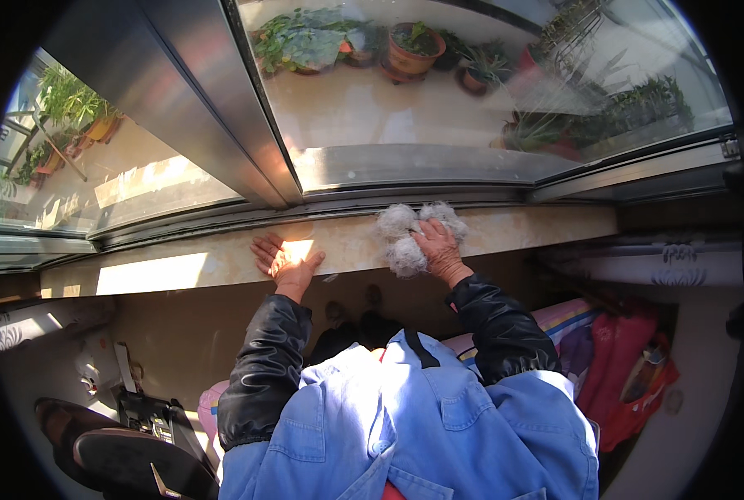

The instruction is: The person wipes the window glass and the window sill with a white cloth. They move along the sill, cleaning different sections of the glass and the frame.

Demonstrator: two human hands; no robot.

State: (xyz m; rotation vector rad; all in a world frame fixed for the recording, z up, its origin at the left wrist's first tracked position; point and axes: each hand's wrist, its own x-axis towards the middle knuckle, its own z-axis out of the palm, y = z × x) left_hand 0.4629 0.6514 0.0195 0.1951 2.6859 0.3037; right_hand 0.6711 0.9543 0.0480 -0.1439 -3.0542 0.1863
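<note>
A pale, marble-like window sill (353, 240) runs across the view in front of me. My left hand (289, 262) lies palm down on it, fingers apart and holding nothing, partly in bright sunlight. My right hand (441, 250) grips a lumpy wad of grey-white fluffy fibre (403, 231) against the sill, towards its right part. Some of the wad is hidden under my fingers. The wad's far side reaches the metal window track (341, 211). Both of my forearms wear shiny black sleeves over a light blue jacket.
Beyond the glass pane (422, 150) stand potted plants (414, 50). A wide metal frame post (203, 87) rises left of centre. Dark rounded furniture (141, 456) is at lower left, and pink and red fabric items (622, 356) lie at right. White patterned covers (678, 265) flank the sill.
</note>
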